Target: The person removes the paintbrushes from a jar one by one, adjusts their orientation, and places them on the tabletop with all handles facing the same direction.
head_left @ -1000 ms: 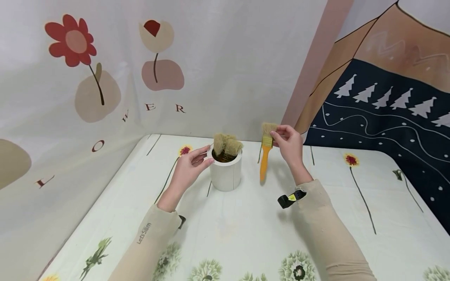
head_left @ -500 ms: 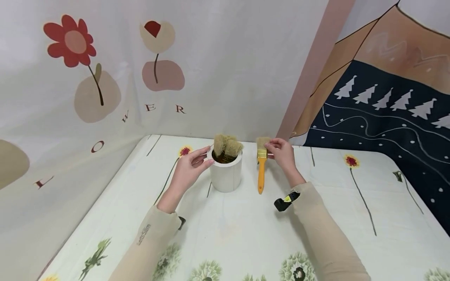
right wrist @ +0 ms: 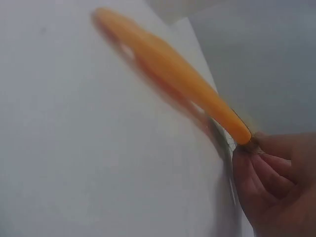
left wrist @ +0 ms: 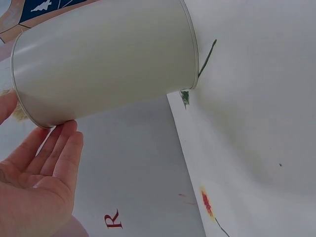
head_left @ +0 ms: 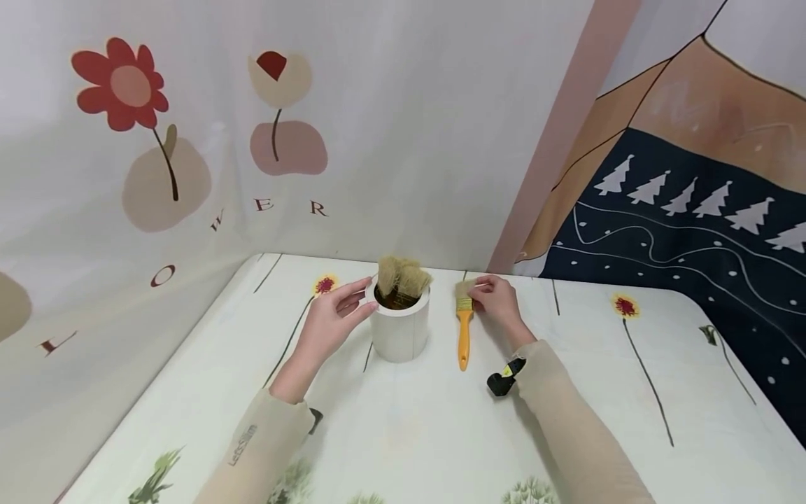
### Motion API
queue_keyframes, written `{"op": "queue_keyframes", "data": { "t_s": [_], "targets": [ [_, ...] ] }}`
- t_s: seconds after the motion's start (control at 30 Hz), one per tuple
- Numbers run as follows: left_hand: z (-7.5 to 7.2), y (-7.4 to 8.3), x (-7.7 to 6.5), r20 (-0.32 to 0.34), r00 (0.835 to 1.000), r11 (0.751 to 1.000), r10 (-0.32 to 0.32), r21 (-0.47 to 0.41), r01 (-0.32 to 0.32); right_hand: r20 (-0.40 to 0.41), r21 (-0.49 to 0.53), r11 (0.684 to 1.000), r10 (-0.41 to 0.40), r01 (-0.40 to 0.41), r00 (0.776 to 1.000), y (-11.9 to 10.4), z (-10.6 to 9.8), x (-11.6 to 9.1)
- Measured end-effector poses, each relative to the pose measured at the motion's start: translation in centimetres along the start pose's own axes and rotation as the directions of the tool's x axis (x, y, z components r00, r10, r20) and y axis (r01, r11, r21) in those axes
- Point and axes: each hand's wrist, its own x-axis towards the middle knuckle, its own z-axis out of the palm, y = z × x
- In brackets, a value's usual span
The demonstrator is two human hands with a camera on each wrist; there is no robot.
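A white cylindrical container (head_left: 399, 336) stands upright on the table, with bristle tips of paintbrushes (head_left: 412, 280) rising above its rim. My left hand (head_left: 330, 325) is at its left side; the fairly straight fingertips touch the outer wall in the left wrist view, and the thumb lies by the rim. To the right of the container, my right hand (head_left: 499, 301) pinches a paintbrush (head_left: 464, 336) by its pale bristles, the orange handle pointing toward me. The right wrist view shows that handle (right wrist: 173, 69) close to the tabletop; whether it touches is unclear.
A white cloth with printed flowers covers the table (head_left: 390, 434). Behind it hangs a pale curtain (head_left: 409, 140) with flower prints, and at the right a dark panel (head_left: 680, 238) with printed trees. Black straps (head_left: 506, 378) sit at the wrists.
My right hand has brought the paintbrush down and slightly left, close to the tabletop beside the container. The left hand has stayed at the container. The head view has tilted a little upward.
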Motion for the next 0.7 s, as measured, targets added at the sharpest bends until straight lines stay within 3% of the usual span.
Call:
{"op": "queue_keyframes", "data": {
  "t_s": [0.2, 0.7],
  "targets": [
    [-0.1, 0.0, 0.1, 0.009, 1.0, 1.0, 0.009, 0.028, -0.01, -0.003, -0.059, 0.998, -0.026, 0.026, 1.0, 0.4, 0.2, 0.3],
    [-0.1, -0.2, 0.4, 0.02, 0.999, 0.999, 0.029, 0.03, -0.03, 0.028, 0.041, 0.999, 0.003, -0.004, 1.0, 0.6, -1.3, -0.4]
  ]
}}
